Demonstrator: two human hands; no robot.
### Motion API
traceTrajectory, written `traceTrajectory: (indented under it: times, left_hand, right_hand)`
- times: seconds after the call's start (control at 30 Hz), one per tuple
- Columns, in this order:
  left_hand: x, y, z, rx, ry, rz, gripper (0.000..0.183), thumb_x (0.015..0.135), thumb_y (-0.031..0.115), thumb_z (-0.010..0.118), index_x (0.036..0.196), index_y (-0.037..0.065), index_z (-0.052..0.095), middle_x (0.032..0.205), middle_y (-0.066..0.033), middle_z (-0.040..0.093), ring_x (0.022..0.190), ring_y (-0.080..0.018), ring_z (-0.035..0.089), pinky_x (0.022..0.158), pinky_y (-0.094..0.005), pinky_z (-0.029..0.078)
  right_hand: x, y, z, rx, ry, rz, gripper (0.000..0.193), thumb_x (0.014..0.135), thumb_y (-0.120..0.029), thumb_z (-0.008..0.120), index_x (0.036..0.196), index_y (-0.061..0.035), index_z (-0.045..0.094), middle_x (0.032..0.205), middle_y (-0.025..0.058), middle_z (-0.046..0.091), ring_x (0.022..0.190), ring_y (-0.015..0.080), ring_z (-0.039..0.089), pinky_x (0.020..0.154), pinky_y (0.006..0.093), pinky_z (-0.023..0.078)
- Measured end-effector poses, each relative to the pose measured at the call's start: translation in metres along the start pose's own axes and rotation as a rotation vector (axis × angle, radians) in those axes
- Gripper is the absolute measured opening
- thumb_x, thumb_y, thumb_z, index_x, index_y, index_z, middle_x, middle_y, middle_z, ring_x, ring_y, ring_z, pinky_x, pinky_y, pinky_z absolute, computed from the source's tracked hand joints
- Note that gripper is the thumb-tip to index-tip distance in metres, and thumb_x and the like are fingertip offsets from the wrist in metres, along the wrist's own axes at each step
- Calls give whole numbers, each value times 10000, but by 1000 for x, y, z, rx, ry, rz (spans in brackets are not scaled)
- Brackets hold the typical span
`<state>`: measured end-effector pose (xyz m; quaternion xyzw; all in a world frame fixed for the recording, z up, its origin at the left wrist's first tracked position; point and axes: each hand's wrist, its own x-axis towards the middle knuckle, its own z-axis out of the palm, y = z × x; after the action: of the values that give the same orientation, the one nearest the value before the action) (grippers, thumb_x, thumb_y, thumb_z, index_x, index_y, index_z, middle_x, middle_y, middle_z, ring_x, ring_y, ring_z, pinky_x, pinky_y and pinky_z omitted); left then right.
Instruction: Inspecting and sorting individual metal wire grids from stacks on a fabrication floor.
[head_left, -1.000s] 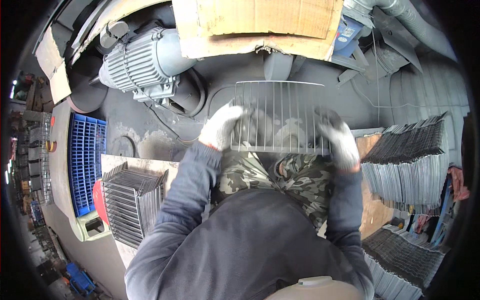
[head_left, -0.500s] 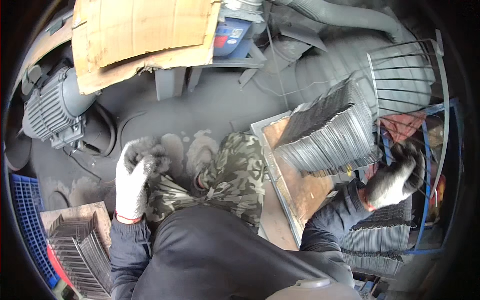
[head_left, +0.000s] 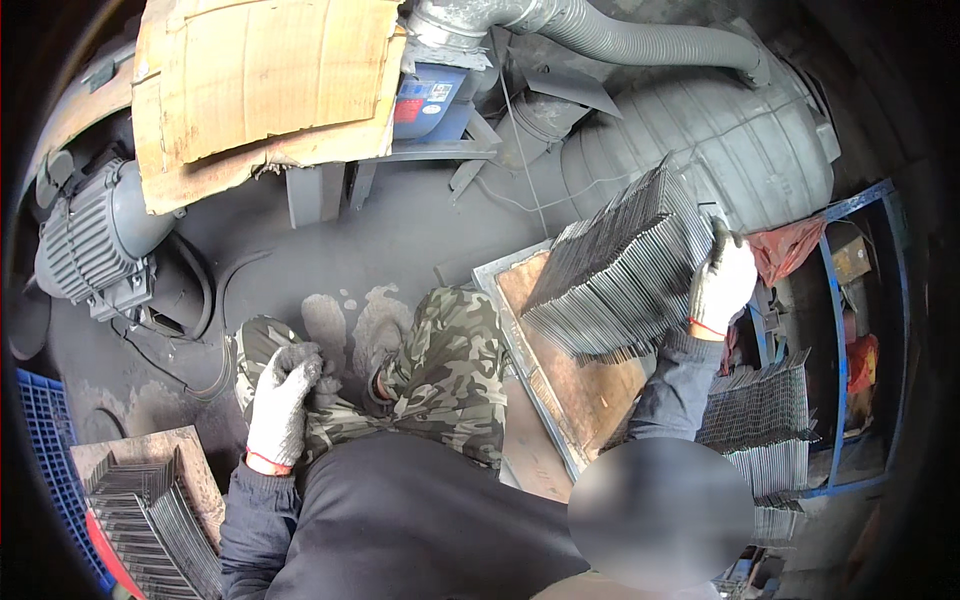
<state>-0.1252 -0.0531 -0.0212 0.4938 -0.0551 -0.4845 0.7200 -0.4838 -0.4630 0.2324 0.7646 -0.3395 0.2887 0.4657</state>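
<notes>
A long row of dark metal grilles, thin frames with parallel bars, stands packed on a wooden board to my right. My right hand, in a white glove with grey fingers, is at the row's far right end. Its fingers are closed on the edge of the end grille, which sits against the others. My left hand, gloved alike, rests by my left thigh in camouflage trousers. Its fingers are half curled and apart, and I see nothing in them.
More grilles stand stacked at the right and on a board at the lower left. A blue metal frame holds boxes and red cloth. A motor, a cardboard sheet and a ribbed hose lie beyond.
My right hand has brought a separate grille from the far right in to the end of the row. My left hand has lowered slightly toward my thigh. The view has shifted a little.
</notes>
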Motion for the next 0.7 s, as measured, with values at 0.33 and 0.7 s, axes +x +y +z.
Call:
traceTrajectory:
  times: [0.33, 0.7]
  left_hand:
    - [-18, 25, 14, 95, 38, -36, 315, 1042, 160, 675, 1309, -5, 657, 1102, -94, 727, 906, -182, 716, 809, -306, 574]
    - [-213, 123, -266, 1060, 919, 403, 500, 1064, 227, 606, 1527, 42, 570, 1532, -219, 599, 1415, -337, 585, 1210, -447, 441]
  right_hand:
    - [-8, -10, 9, 175, -224, 97, 250, 994, -230, 704, 1205, -120, 780, 1033, 145, 742, 931, 352, 716, 820, 449, 560]
    - [-15, -25, 12, 426, -180, 89, 304, 993, -286, 753, 1189, -54, 770, 983, 166, 736, 886, 354, 715, 805, 437, 557]
